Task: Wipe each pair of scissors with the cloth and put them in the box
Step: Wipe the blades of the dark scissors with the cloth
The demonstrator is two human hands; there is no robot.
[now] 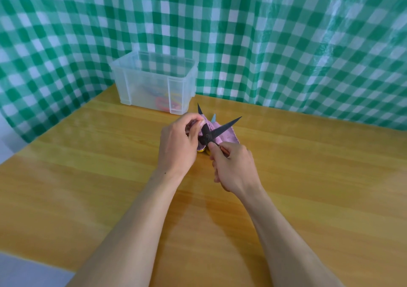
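A clear plastic box (145, 88) at the far side of the table (110, 176) already holds some coloured scissors (164, 103), so the task looks partly done. In front of it, black scissors (220, 129) are spread open and being wiped. The left hand (178, 143) pinches a pink cloth (226, 135) around one blade. The right hand (233, 167) grips the handles, fingers curled. Something yellow (201, 151) beneath may be another pair.
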